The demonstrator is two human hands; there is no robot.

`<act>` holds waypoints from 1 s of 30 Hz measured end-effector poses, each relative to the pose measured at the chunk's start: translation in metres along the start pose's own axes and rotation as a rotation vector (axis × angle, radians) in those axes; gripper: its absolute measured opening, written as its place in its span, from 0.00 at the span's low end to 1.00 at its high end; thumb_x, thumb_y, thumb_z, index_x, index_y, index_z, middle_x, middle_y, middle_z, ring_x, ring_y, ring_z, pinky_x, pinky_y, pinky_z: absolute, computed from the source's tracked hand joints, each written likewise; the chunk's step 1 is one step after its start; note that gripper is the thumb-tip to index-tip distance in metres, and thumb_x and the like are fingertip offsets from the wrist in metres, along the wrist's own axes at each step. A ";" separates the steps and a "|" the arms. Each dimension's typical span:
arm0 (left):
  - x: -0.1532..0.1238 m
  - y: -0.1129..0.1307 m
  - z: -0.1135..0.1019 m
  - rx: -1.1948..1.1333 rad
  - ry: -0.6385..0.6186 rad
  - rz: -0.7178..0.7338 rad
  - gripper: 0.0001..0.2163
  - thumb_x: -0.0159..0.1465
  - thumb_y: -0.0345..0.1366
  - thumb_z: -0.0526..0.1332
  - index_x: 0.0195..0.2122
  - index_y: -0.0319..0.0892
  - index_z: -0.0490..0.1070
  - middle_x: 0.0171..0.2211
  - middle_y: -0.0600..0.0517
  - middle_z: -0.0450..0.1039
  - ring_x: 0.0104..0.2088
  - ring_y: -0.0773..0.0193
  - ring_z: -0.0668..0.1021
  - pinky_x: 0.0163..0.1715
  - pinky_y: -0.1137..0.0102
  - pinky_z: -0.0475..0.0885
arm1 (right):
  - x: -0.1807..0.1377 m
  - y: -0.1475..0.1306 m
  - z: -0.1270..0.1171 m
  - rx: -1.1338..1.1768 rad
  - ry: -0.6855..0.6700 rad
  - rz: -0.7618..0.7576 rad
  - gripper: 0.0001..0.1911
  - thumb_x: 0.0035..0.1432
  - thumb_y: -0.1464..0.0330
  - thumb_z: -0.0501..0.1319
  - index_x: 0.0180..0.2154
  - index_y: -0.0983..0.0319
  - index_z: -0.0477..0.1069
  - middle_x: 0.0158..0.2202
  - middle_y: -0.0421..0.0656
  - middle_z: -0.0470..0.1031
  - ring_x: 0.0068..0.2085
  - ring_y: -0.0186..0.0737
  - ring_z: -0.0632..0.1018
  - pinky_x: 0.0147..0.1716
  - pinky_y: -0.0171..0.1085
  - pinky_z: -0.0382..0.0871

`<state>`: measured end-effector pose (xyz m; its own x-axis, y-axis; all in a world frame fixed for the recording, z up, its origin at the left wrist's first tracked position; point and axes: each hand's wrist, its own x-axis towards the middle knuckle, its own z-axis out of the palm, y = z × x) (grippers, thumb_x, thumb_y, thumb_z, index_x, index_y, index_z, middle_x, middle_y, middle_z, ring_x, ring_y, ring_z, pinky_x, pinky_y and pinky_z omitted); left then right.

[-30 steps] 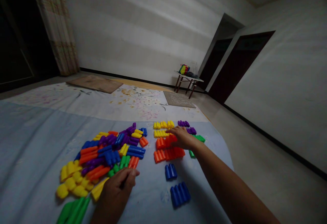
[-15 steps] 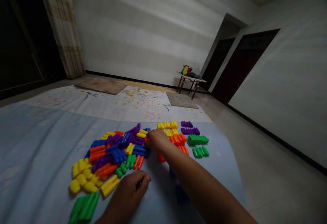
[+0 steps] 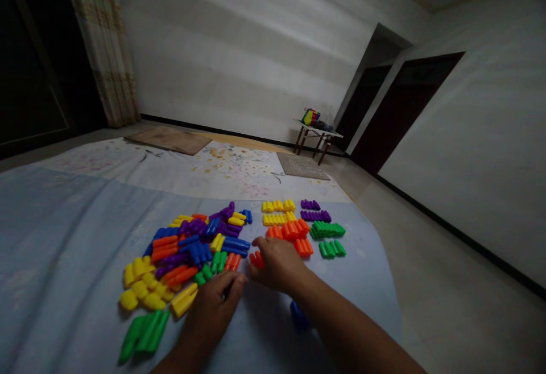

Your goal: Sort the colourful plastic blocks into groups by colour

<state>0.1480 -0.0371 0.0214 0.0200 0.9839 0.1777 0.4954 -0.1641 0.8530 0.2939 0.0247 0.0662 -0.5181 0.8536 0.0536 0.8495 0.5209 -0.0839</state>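
Observation:
Near the middle of the blue-grey cloth, my right hand [image 3: 277, 264] has its fingers closed around an orange plastic block [image 3: 256, 259], low over the cloth. Loosely curled, my left hand [image 3: 218, 301] rests closer to me, beside a yellow block [image 3: 184, 300]; nothing shows in it. Left of my hands lies a mixed heap of finger-shaped toy blocks [image 3: 198, 253] in blue, purple, orange, green and yellow. Beyond my right hand are grouped orange blocks [image 3: 294, 229], yellow blocks [image 3: 277, 218], purple blocks [image 3: 315, 216] and green blocks [image 3: 327, 229]. My right forearm partly hides a blue block [image 3: 300, 316].
A green block [image 3: 145, 333] lies at the near left on the cloth [image 3: 77, 237]. Two flat boards, one brown [image 3: 170, 139] and one greyish [image 3: 302, 165], lie at the far edge. A small table [image 3: 318, 128] with a colourful bag stands by the wall.
My right hand has drawn back from the heap's far right edge, toward me and slightly right, with an orange block. My left hand has shifted slightly up and left, still curled.

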 end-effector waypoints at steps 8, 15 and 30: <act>0.000 0.000 0.002 -0.068 0.127 -0.061 0.15 0.57 0.47 0.52 0.25 0.42 0.71 0.19 0.55 0.69 0.22 0.67 0.71 0.23 0.75 0.66 | -0.026 0.001 0.015 0.014 -0.042 -0.018 0.24 0.48 0.55 0.59 0.46 0.60 0.66 0.39 0.48 0.73 0.38 0.47 0.75 0.33 0.38 0.66; 0.002 -0.005 -0.001 -0.032 0.068 -0.035 0.16 0.56 0.48 0.52 0.26 0.42 0.73 0.20 0.55 0.71 0.24 0.65 0.73 0.25 0.74 0.67 | -0.033 0.006 0.017 0.006 -0.080 -0.058 0.15 0.54 0.65 0.56 0.44 0.59 0.68 0.35 0.46 0.74 0.36 0.44 0.75 0.30 0.36 0.64; 0.003 -0.005 -0.002 0.003 0.064 -0.027 0.16 0.57 0.48 0.51 0.23 0.42 0.69 0.21 0.55 0.70 0.26 0.66 0.74 0.27 0.74 0.67 | -0.020 0.016 0.012 0.062 -0.106 -0.304 0.20 0.51 0.65 0.61 0.47 0.58 0.67 0.40 0.43 0.73 0.42 0.43 0.68 0.39 0.38 0.60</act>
<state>0.1439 -0.0336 0.0189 -0.0489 0.9813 0.1861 0.4979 -0.1376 0.8563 0.3170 0.0158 0.0520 -0.7576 0.6525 -0.0185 0.6481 0.7485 -0.1404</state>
